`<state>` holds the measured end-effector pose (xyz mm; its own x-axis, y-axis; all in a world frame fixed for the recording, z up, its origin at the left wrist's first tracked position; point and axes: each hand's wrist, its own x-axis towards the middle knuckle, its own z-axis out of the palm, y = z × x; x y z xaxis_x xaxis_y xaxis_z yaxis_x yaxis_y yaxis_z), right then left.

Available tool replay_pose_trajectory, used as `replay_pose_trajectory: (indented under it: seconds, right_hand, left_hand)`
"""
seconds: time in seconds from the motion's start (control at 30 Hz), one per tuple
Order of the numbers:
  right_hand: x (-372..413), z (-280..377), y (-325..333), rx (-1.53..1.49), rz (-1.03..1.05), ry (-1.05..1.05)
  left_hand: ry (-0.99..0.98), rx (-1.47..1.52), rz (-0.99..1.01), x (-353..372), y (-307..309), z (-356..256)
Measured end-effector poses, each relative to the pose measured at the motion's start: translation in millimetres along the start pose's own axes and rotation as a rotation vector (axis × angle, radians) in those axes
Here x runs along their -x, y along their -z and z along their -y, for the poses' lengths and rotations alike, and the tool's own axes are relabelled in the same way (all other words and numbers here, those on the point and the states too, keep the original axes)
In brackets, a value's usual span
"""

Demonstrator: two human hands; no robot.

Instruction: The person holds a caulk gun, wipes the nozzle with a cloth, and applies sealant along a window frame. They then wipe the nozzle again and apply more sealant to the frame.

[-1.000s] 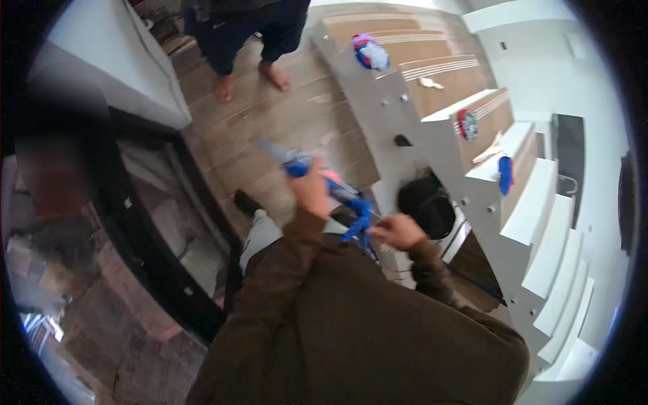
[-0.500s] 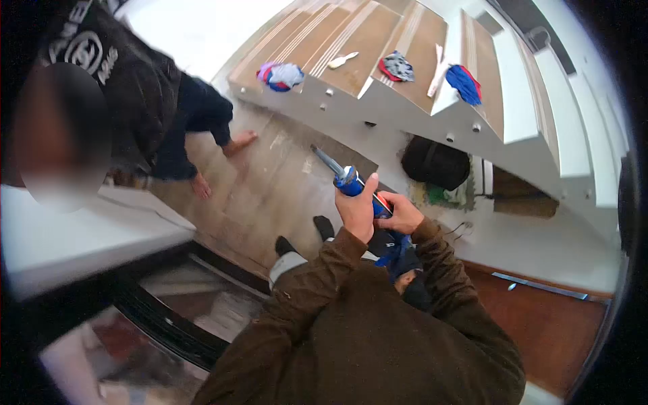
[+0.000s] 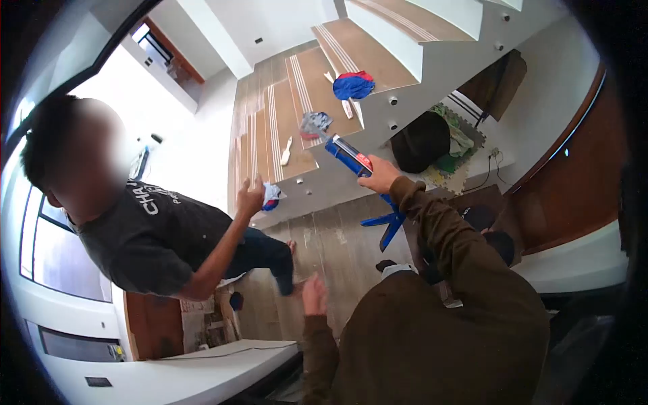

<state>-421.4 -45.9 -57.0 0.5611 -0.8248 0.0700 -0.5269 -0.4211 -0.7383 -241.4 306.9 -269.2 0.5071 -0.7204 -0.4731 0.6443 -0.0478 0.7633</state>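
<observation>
A blue caulking gun with a cartridge in it is gripped by my right hand, whose fingers wrap round the barrel. Its nozzle end points up and left toward the steps. The blue handle and trigger hang below that hand. My left hand is away from the gun, low over the wooden floor. Somewhat blurred, it has its fingers raised and loosely apart, and I see nothing in it.
A person in a dark shirt stands at left with one hand raised. Brown-covered stairs hold a blue-and-red cloth, a grey cloth and a brush. A black bag lies under the stairs.
My left hand has let go of the caulking gun and moved down and left. My right hand keeps the gun. The view has swung left, and the other person now has a hand raised.
</observation>
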Motion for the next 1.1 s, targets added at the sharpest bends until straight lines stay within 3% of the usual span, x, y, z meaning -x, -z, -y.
replay_pose_trajectory:
  seconds: [0.13,0.2,0.3,0.4,0.47,0.63,0.73,0.87,1.1]
  right_hand:
    - [3,-22,14,0.046,-0.045,-0.029]
    - [9,-24,27,0.029,-0.038,-0.056]
    - [26,-31,40,0.027,-0.049,-0.064]
    - [47,-42,52,0.02,-0.014,-0.08]
    - [60,-52,77,0.04,0.057,-0.057]
    - [117,-47,111,0.259,-0.105,-0.049]
    - [116,-39,114,0.367,-0.196,-0.039]
    - [114,-25,109,0.31,-0.159,-0.154]
    - [114,-44,98,0.305,-0.239,-0.087]
  left_hand:
    - [0.382,-0.097,-0.322,67,29,36]
    - [0.437,-0.112,-0.303,72,56,61]
    - [0.332,-0.263,-0.223,95,48,66]
    - [0.357,-0.019,-0.27,104,16,35]
    - [0.369,-0.014,-0.223,86,25,45]
    - [0.304,-0.196,-0.172,72,-11,8]
    - [0.348,-0.197,-0.076,61,-15,15]
    - [0.413,-0.238,-0.074,58,-28,20]
    - [0.421,-0.232,-0.059,59,-37,25]
